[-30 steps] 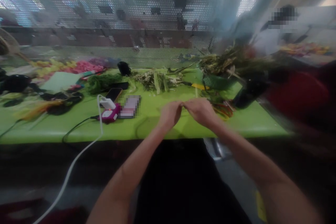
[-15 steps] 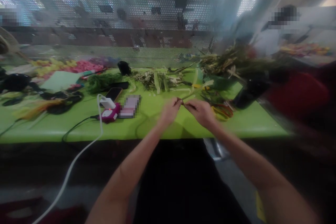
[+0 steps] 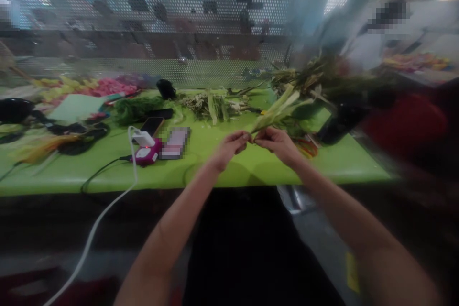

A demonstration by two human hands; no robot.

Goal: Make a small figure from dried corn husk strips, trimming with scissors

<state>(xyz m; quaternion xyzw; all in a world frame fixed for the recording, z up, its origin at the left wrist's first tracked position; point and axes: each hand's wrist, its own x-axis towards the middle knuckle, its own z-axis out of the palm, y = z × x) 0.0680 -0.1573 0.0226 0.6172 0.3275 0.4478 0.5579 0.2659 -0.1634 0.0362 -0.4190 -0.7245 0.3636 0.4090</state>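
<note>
Both my hands meet above the front part of the green table, their fingertips almost touching. My left hand [image 3: 233, 147] is closed in a pinch at the lower end of a pale green leafy stalk [image 3: 276, 111]. Fingers of my right hand [image 3: 275, 143] pinch the same narrow end from the other side. From there the stalk's long, strip-like leaves fan out up and to the right. Exactly what sits between the fingertips is too small to make out. Beyond my hands lies a heap of similar pale green and brownish stalks [image 3: 211, 107].
To the left are a magenta power block [image 3: 148, 154] with a white charger and cable, and phones [image 3: 175, 143]. Green foliage [image 3: 134, 109] and pink flowers [image 3: 114, 87] lie behind. Red-and-yellow-handled tools [image 3: 307, 148] and a black cylinder [image 3: 339, 124] stand right. A mesh screen [image 3: 215, 74] rises behind.
The stalk has turned so its leaves now show broad and fanned out, where only a thin strip showed before. My hands stay in about the same place, still pinching.
</note>
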